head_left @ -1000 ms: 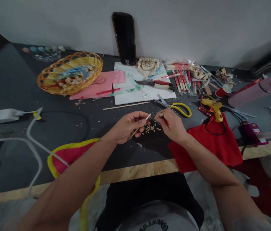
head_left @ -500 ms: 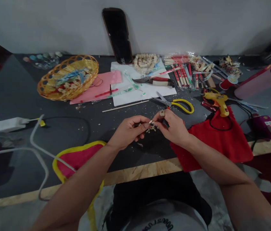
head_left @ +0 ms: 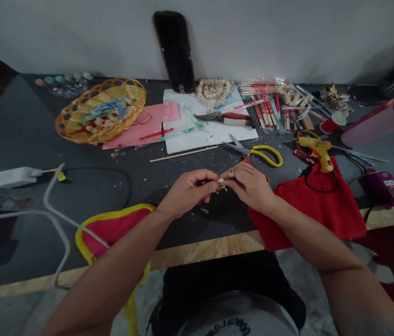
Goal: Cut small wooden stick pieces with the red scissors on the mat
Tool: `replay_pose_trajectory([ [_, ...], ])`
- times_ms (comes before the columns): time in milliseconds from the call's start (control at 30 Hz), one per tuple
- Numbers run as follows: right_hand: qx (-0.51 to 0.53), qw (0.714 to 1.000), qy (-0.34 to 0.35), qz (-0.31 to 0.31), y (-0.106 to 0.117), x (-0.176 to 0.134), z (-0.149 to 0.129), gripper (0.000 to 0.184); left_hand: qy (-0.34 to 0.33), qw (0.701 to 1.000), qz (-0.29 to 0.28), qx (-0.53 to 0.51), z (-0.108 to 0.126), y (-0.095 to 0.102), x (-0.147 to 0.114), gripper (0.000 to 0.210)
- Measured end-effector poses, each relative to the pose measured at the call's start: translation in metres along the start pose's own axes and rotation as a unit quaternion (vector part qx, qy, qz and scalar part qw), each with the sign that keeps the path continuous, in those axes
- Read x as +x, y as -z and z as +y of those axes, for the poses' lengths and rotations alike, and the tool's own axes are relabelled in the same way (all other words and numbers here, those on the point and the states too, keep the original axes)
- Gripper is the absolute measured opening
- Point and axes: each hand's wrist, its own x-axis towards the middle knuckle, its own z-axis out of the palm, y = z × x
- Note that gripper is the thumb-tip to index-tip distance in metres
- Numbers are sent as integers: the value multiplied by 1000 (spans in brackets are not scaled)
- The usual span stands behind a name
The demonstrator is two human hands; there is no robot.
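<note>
My left hand (head_left: 194,190) and my right hand (head_left: 247,185) meet fingertip to fingertip just above the dark tabletop (head_left: 127,186). Pinched between the left thumb and forefinger is a small pale wooden piece (head_left: 221,181). The right thumb and forefinger close on its other side; how far each grips it is partly hidden by the fingers. Several more tiny pale pieces (head_left: 223,187) lie on the table right below the fingertips. Beyond the hands are scissors with yellow handles (head_left: 267,155), lying open, and a thin wooden stick (head_left: 184,154).
Behind lie a wicker basket (head_left: 64,131), pliers (head_left: 237,119) on white paper (head_left: 179,145), bundled chopsticks (head_left: 266,112) and a phone (head_left: 175,51) against the wall. A yellow glue gun (head_left: 319,150) rests by red cloth (head_left: 322,210) at right. A white cable (head_left: 51,210) loops at left.
The small pale piece between my fingertips has turned and sits slightly lower. My right fingers have shifted a little; the whole view has moved slightly.
</note>
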Motion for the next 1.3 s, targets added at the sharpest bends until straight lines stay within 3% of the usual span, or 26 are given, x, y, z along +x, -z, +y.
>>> replay_pose_trajectory([
  [267,-13,999,43,22,-1,0,1,11,1,993,6,120,7,-1,-4,20],
  [433,-23,998,45,28,0,1,1,11,-10,990,5,141,8,-1,-5,20],
  [1100,-33,997,66,24,2,2,-3,13,-14,998,4,63,8,1,-4,23],
  [1200,-101,995,20,-1,13,4,3,11,-5,1000,15,18,9,3,-4,23],
  [1300,-234,966,-97,-51,26,3,16,24,2,999,30,-38,13,5,-4,24],
])
